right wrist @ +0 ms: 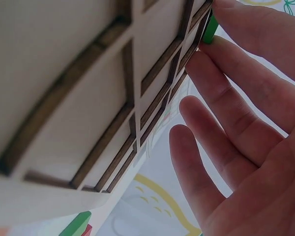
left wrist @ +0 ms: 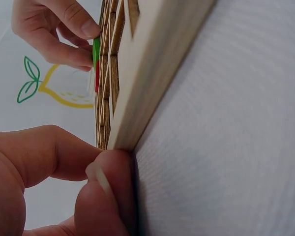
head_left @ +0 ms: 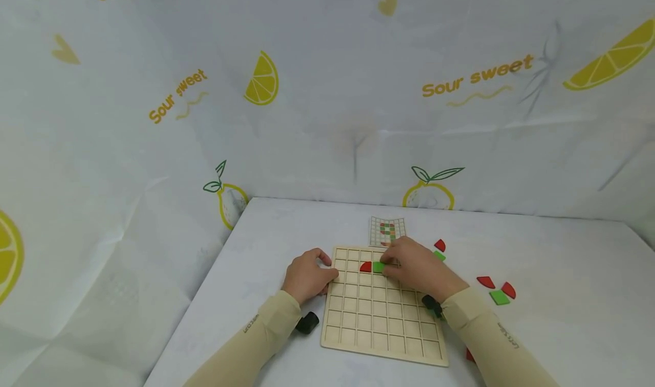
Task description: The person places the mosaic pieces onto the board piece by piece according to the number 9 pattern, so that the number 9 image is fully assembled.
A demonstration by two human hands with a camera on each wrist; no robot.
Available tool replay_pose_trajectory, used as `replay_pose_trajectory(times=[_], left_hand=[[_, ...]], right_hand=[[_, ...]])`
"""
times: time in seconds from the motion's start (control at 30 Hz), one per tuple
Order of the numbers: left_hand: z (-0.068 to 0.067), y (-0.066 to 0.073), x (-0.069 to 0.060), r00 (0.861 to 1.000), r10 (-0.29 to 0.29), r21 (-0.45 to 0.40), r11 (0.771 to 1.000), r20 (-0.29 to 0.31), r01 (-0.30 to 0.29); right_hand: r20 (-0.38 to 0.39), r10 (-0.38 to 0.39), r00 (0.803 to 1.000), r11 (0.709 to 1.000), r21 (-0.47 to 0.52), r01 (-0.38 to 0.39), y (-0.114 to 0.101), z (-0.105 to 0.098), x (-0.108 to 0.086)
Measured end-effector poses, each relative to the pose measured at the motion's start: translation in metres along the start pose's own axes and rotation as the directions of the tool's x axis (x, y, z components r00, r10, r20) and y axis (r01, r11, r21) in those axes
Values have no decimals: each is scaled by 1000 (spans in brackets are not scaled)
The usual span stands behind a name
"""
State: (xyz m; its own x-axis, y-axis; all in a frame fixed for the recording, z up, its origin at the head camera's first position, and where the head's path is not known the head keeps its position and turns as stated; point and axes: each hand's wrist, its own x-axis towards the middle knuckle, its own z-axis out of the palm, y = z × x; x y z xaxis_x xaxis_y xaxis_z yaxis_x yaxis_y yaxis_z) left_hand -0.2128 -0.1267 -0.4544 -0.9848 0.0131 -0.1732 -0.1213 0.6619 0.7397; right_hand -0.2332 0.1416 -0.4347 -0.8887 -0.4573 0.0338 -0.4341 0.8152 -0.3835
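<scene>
A pale wooden grid board (head_left: 365, 307) lies on the table, with a red quarter-round tile (head_left: 365, 267) in a cell of its second row. Beside that tile, on the right, is a green square tile (head_left: 378, 267). My right hand (head_left: 417, 265) pinches this green tile (right wrist: 211, 29) between thumb and forefinger, the other fingers extended. At the board's left edge, my left hand (head_left: 307, 276) grips the rim with thumb and curled fingers (left wrist: 54, 152). A small printed pattern card (head_left: 381, 228) lies behind the board, partly covered by the right hand.
Right of the board lie loose tiles: a red piece (head_left: 440, 244), a green piece (head_left: 439, 256), another red piece (head_left: 485, 282), a red quarter-round (head_left: 509, 290) and a green square (head_left: 499, 297). A red piece (head_left: 469, 355) shows partly beside the right sleeve. A lemon-print cloth (head_left: 327, 120) hangs behind.
</scene>
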Motion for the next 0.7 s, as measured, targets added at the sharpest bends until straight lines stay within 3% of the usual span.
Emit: replay_pose_trajectory(times=[0.37,0.53,0.7], left_hand=[[3,3,0,1000,4,3,1000,8,-4],[1,5,-3,1000,12,1,1000,-3,-12],[-3,2,-5,1000,-1,8,1000,-6,1]], right_hand=[[5,9,1000,1000,-13,-9,4,-1,-5],[11,-29,1000,999,-22,29,8,-9,-6],[31,59,998,997,41,-61,16,-23,-16]])
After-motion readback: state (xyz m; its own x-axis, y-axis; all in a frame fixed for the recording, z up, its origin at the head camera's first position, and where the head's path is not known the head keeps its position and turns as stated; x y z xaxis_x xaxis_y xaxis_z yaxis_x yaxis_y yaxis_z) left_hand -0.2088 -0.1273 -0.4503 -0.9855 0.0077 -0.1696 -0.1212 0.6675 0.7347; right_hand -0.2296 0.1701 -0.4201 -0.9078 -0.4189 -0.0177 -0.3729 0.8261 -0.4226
